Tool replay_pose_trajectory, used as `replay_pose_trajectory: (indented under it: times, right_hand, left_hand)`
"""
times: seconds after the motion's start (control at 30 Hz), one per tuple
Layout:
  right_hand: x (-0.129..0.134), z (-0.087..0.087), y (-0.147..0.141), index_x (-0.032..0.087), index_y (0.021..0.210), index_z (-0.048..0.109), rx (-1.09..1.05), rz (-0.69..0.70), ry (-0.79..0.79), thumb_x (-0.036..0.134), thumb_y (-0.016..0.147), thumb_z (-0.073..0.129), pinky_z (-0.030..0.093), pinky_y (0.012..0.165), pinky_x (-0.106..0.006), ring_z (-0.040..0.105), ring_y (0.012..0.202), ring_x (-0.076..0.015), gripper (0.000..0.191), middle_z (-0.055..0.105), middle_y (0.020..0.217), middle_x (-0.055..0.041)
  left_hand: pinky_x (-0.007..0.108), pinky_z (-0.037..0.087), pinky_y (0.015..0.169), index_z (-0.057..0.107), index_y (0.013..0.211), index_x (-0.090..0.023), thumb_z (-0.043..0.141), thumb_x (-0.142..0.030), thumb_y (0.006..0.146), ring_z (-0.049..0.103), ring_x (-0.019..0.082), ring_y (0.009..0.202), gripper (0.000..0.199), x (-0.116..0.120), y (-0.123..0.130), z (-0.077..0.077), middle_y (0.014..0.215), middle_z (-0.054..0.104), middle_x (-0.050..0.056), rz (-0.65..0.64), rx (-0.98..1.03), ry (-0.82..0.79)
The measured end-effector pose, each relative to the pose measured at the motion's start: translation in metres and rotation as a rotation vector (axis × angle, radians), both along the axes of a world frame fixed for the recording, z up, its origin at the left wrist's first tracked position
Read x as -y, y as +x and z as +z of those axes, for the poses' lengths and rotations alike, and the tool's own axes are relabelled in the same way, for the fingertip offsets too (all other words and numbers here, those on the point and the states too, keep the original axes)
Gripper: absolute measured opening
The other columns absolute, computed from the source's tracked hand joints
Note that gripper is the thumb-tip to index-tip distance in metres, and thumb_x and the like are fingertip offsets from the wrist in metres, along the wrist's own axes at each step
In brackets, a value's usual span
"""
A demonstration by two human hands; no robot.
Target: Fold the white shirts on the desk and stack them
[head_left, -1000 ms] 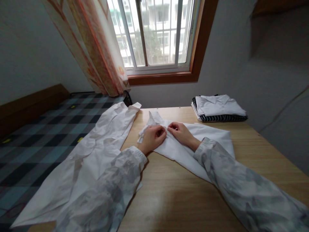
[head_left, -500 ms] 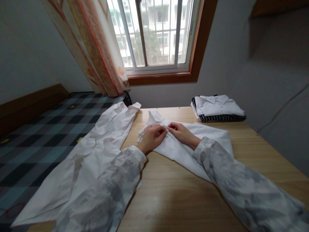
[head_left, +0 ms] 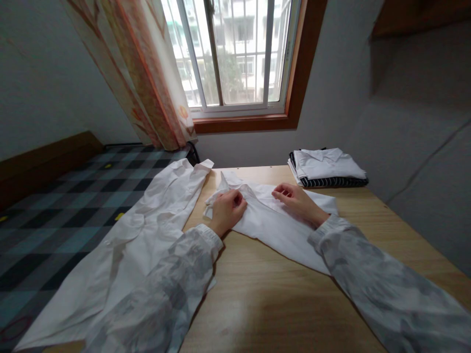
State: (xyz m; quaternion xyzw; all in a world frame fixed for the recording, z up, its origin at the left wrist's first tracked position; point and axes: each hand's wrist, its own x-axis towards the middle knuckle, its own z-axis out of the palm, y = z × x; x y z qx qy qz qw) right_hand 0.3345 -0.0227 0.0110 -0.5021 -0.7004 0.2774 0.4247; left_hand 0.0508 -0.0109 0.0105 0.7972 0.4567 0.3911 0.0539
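A white shirt (head_left: pixel 272 228) lies partly folded on the wooden table, its collar end toward the far left. My left hand (head_left: pixel 228 208) is closed on the shirt near the collar, fingers curled and thumb pressed in. Over the right part of the same shirt is my right hand (head_left: pixel 294 200), its fingers loosely bent and a little apart, with nothing seen between them. The palm side of each hand is partly hidden.
Another white shirt (head_left: pixel 147 230) is spread along the table's left side. A folded stack of white and striped clothes (head_left: pixel 329 166) sits at the back right of the table (head_left: pixel 257 289). A checked bed (head_left: pixel 47 220) stands at left, below a curtain (head_left: pixel 147 73).
My right hand has moved right, away from my left hand, and let go of the cloth near the collar. My left hand stays almost in place. The view has shifted slightly.
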Motion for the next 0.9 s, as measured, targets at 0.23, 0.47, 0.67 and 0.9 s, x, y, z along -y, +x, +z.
replay_pose_trajectory:
  times: [0.23, 0.47, 0.67, 0.9]
  right_hand:
    - [0.050, 0.005, 0.000, 0.023, 0.096, 0.074, 0.474, 0.003, 0.238, 0.032, 0.097, 0.080, 0.048, 0.084, -0.037, 0.066, 0.090, -0.0254, 0.011, 0.074, 0.093, -0.0059]
    - [0.047, 0.005, -0.018, 0.022, 0.094, 0.075, 0.743, 0.022, 0.319, 0.026, 0.109, 0.063, 0.046, 0.084, -0.039, 0.068, 0.096, -0.0289, 0.021, 0.077, 0.099, -0.0131]
    - [0.041, -0.005, -0.013, 0.020, 0.097, 0.073, 0.455, -0.016, 0.223, 0.022, 0.106, 0.061, 0.048, 0.081, -0.038, 0.068, 0.090, -0.0267, 0.015, 0.077, 0.098, -0.0114]
    - [0.022, -0.015, -0.028, 0.021, 0.091, 0.075, -0.042, -0.004, 0.057, 0.032, 0.101, 0.066, 0.049, 0.076, -0.034, 0.068, 0.081, -0.0223, 0.018, 0.077, 0.088, -0.0047]
  left_hand:
    - [0.043, 0.045, 0.085, 0.058, 0.075, -0.025, 0.078, -0.020, 0.081, 0.064, 0.027, 0.084, 0.021, 0.001, 0.002, -0.003, 0.083, 0.070, 0.004, 0.098, -0.119, 0.080]
    - [0.045, 0.052, 0.097, 0.067, 0.091, -0.026, 0.068, -0.019, 0.095, 0.070, 0.029, 0.101, 0.008, 0.010, 0.007, 0.007, 0.098, 0.075, 0.007, -0.252, -0.190, 0.046]
    - [0.046, 0.052, 0.100, 0.070, 0.095, -0.026, 0.066, -0.026, 0.102, 0.072, 0.028, 0.102, 0.008, 0.013, 0.007, 0.011, 0.104, 0.079, 0.008, -0.314, -0.166, 0.051]
    - [0.040, 0.051, 0.088, 0.074, 0.087, -0.024, 0.081, -0.046, 0.099, 0.071, 0.024, 0.088, 0.026, 0.038, 0.034, 0.011, 0.090, 0.078, 0.005, -0.201, -0.023, -0.017]
